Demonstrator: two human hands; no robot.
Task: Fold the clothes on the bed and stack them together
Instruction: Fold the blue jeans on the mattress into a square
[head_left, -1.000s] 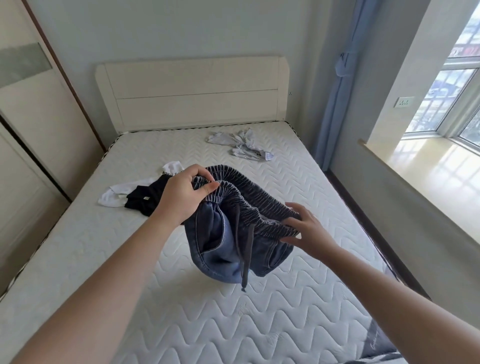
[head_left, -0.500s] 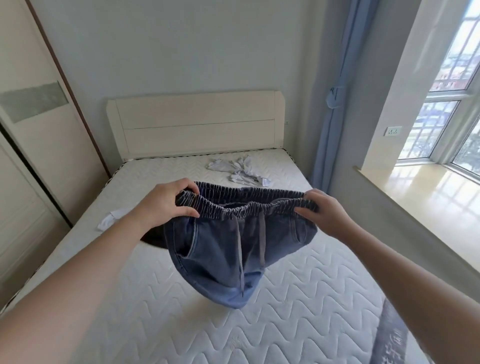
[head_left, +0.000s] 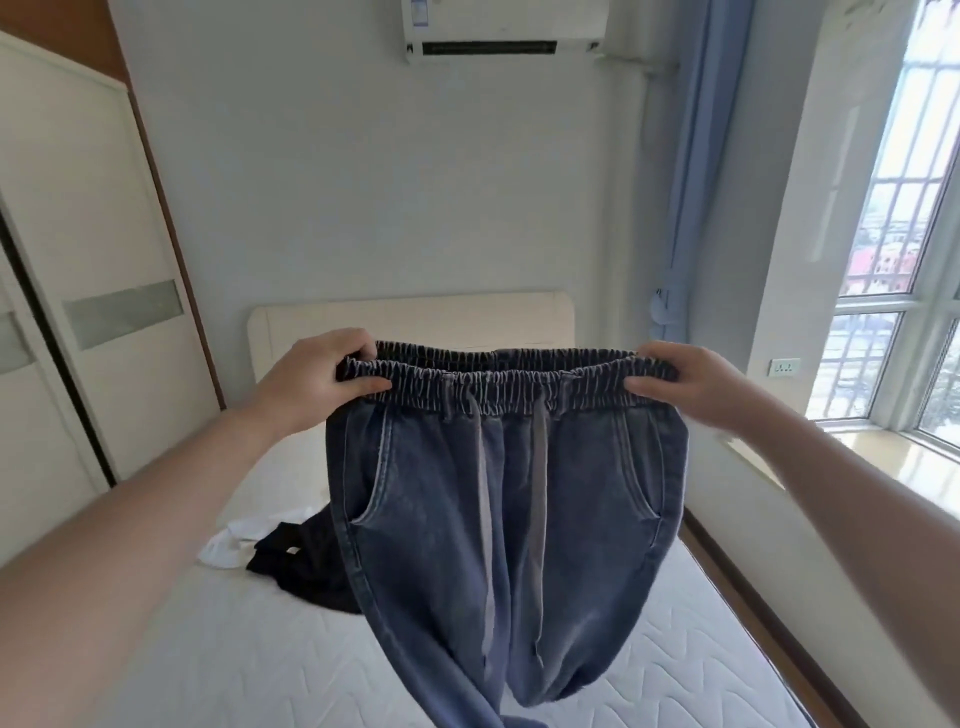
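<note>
You're pinching the jeans at the waistband ends, left hand & right hand, held up over the bed; black garment & white garment lie behind.

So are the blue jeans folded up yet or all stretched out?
Stretched out, not folded. The blue denim trousers hang full-length from their elastic waistband, which the left hand and right hand grip at either end.

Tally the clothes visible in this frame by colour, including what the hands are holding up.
Blue: 1, the jeans held up by the waistband in the left hand and the right hand
Black: 1, the black garment on the mattress
White: 1, the white garment beside it
Total: 3
</note>
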